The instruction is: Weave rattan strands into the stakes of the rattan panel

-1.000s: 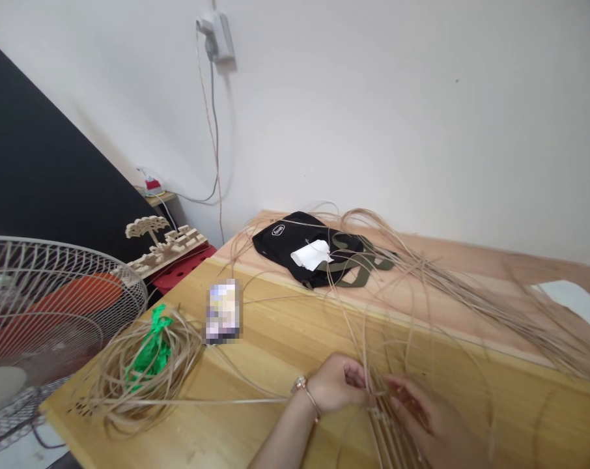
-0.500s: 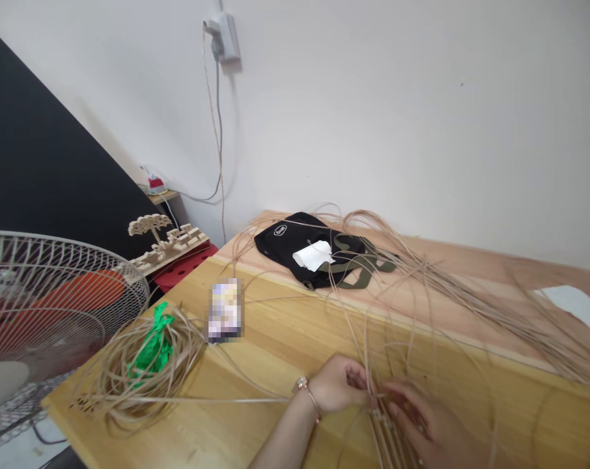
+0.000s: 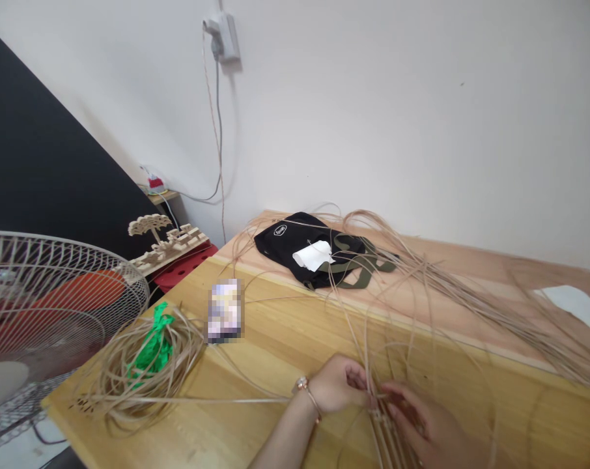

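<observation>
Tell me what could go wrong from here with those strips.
The thin strips might splay out of line if the grip of the left hand loosens; the right hand is close beside them. The long strands crossing the black bag could snag on its straps if pulled. The coil sits near the table edge, by the fan, so a tug might drag it off.

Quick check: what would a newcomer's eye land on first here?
Probably the bright green wrap amid the coil of strands at lower left. Next, the black bag lying near the wall, around mid-frame. Then the left hand and right hand at the row of strands, low, right of centre.
</observation>
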`<act>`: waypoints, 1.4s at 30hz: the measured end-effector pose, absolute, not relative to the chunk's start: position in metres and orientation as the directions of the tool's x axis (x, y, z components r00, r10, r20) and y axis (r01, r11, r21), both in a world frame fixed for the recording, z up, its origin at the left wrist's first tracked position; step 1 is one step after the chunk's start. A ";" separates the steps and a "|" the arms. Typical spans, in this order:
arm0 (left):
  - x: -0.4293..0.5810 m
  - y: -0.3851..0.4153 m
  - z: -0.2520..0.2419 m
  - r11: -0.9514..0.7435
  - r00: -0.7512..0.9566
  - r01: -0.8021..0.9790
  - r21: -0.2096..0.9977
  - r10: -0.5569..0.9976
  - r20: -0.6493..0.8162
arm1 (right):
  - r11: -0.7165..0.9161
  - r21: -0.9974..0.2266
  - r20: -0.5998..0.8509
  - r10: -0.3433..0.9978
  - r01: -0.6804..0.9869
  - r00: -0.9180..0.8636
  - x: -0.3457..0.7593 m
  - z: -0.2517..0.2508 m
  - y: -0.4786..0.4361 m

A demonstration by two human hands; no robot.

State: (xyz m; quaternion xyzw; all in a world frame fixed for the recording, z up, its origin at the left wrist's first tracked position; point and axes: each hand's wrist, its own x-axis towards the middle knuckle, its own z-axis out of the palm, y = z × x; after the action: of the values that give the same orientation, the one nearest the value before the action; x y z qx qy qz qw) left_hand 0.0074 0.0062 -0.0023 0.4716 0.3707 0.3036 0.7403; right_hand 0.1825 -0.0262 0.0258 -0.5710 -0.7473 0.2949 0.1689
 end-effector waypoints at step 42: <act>0.007 0.005 -0.001 0.391 0.529 -0.063 0.918 0.793 -0.301 | 0.175 -0.508 0.048 0.983 0.844 -0.175 0.177 0.037 -0.025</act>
State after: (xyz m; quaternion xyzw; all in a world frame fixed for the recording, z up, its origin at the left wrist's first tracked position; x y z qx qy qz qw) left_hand 0.0070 0.0047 -0.0013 0.4694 0.3887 0.2901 0.7378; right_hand 0.1766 -0.0252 0.0366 -0.6145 -0.7434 0.1869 0.1868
